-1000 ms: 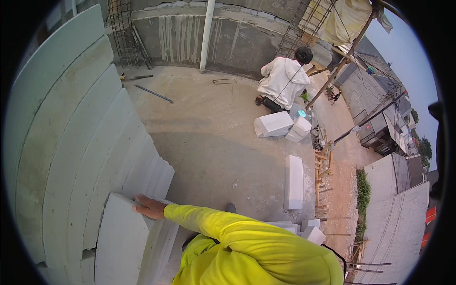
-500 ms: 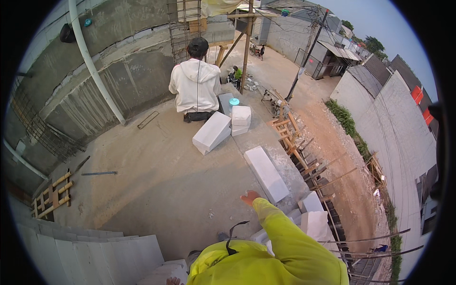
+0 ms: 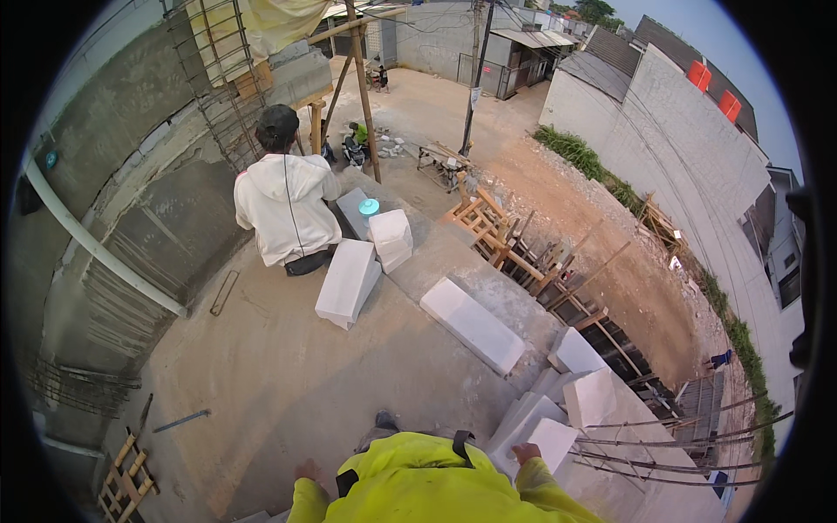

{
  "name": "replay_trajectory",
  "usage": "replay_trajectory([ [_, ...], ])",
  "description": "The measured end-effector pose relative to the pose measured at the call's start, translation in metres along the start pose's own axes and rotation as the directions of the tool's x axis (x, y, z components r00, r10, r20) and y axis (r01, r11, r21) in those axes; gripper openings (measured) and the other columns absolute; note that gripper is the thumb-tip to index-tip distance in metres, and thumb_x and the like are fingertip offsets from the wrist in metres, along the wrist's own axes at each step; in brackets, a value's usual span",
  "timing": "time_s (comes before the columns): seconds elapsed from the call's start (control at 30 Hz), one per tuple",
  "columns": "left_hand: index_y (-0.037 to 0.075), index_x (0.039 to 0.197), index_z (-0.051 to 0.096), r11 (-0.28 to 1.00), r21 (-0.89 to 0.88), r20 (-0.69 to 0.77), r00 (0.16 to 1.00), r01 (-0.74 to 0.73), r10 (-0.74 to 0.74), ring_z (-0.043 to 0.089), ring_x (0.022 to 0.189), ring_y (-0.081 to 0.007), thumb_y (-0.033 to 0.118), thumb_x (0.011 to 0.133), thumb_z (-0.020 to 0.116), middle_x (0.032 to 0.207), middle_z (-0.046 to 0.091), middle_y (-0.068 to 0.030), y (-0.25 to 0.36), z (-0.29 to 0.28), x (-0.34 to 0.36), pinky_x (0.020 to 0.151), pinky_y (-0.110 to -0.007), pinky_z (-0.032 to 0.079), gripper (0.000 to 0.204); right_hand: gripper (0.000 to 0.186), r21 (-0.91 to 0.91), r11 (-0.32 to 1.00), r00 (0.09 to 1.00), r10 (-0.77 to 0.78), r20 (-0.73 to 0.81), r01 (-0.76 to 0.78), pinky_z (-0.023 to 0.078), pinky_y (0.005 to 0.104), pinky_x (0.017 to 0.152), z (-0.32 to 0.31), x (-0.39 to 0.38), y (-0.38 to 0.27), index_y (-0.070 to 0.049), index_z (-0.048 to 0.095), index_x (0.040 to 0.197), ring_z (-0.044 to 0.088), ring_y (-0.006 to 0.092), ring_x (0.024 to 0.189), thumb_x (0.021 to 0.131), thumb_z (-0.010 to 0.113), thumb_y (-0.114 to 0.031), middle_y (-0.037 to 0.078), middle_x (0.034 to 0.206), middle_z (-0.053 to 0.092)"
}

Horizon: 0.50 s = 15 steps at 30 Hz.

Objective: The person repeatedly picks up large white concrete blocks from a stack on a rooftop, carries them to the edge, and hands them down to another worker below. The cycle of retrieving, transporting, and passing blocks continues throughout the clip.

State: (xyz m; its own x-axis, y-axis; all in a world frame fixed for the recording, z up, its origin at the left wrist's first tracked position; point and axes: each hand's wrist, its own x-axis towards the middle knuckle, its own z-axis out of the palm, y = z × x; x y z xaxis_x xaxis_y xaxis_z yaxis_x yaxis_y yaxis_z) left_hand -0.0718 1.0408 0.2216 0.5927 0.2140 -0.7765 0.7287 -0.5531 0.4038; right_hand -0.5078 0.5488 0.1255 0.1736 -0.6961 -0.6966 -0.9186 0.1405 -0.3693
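My right hand (image 3: 526, 452) hangs low beside my body, right next to a white block (image 3: 553, 443) in a pile at the lower right; I cannot tell whether it touches it. My left hand (image 3: 308, 471) is low on my left, over the concrete floor. Both hands look small and blurred, their fingers not clear, and I see nothing held. Ahead to the right a long white block (image 3: 472, 324) lies flat along the floor's edge. Farther off, another white block (image 3: 348, 283) leans against a short block stack (image 3: 390, 239).
A person in a white hoodie (image 3: 283, 205) sits ahead with their back to me, near a light-blue-lidded container (image 3: 369, 207). The floor (image 3: 288, 366) drops off on the right toward wooden framing (image 3: 493, 222) and a dirt road. Rebar rods (image 3: 671, 471) stick out at lower right.
My right hand has drawn back from beside the long block to the pile near my body. My view has turned to the right. My left hand now shows more fully.
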Motion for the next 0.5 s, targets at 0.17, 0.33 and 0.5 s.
replay_trajectory([
  [0.17,0.001,0.107,0.060,0.985,0.108,0.073,0.989,-0.136,0.129,0.063,0.069,-0.0270,0.029,0.085,0.051,0.089,0.066,-0.0129,0.186,-0.009,0.100,0.051,-0.044,0.047,0.037,0.068,-0.142,0.986,0.982,-0.064,0.177,0.090,0.048,0.0404,0.098,0.054,-0.077,0.014,0.007,0.062,0.123,0.063,0.0348,0.114,0.081,0.070,-0.045,0.024,0.122,0.065],
  [0.33,0.003,0.108,0.061,0.955,0.061,0.160,0.947,-0.292,0.279,0.065,0.075,-0.0231,0.027,0.086,0.053,0.094,0.067,-0.0091,0.330,0.082,0.122,0.058,-0.039,0.049,0.034,0.065,0.281,0.959,0.998,0.041,-0.049,-0.026,0.051,0.0385,0.089,0.030,-0.076,-0.086,0.009,0.059,0.126,0.068,0.0309,0.103,0.081,0.069,-0.037,0.026,0.115,0.067],
  [0.5,0.004,0.110,0.063,0.895,0.170,0.307,0.885,-0.412,0.349,0.067,0.079,-0.0226,0.032,0.087,0.054,0.099,0.069,-0.0092,0.385,0.206,0.083,0.061,-0.040,0.051,0.037,0.055,0.439,0.885,0.988,0.141,0.067,-0.156,0.052,0.0334,0.067,-0.014,0.036,-0.137,0.006,0.059,0.122,0.068,0.0214,0.076,0.083,0.069,-0.031,0.019,0.095,0.069],
])
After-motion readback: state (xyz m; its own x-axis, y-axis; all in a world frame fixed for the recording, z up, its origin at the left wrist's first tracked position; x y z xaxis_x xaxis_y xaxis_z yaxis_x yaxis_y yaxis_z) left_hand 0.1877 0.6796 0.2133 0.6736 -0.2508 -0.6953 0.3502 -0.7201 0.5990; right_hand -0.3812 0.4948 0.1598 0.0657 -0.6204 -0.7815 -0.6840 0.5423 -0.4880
